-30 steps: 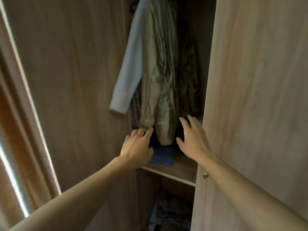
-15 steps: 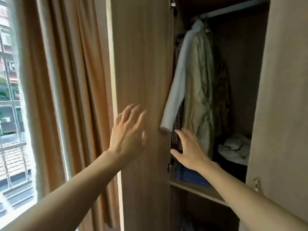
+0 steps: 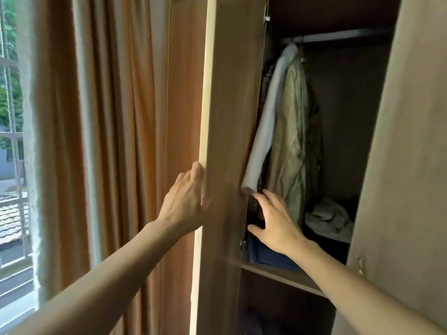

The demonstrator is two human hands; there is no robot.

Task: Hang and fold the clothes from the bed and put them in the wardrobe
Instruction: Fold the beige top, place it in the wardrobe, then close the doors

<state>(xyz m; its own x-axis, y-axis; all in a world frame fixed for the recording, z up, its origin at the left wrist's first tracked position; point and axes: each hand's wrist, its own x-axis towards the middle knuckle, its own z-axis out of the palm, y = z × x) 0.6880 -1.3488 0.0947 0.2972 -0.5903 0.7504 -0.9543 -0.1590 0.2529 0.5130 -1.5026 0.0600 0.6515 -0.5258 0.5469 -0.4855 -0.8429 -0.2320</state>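
Observation:
The wardrobe stands open in front of me. Its left door (image 3: 229, 117) is edge-on to me, and my left hand (image 3: 186, 204) wraps its fingers around the door's outer edge. My right hand (image 3: 275, 223) is spread open inside the wardrobe, just below the cuff of a hanging pale blue sleeve (image 3: 266, 126). Beside the sleeve hangs an olive-green garment (image 3: 292, 141) from the rail (image 3: 343, 35). Folded blue clothing (image 3: 263, 255) lies on the shelf (image 3: 285, 276) under my right hand. A crumpled pale garment (image 3: 329, 218) sits further right on the shelf.
The right wardrobe door (image 3: 411, 141) fills the right side, with a small metal handle (image 3: 360, 263). Tan curtains (image 3: 108, 141) hang left of the wardrobe, beside a window (image 3: 12, 165) with bars. A dark compartment with clothes lies below the shelf.
My view swung left and up. My left hand left the shelf clothes and moved onto the left door's edge. My right hand stayed near the hanging clothes, slightly lower left.

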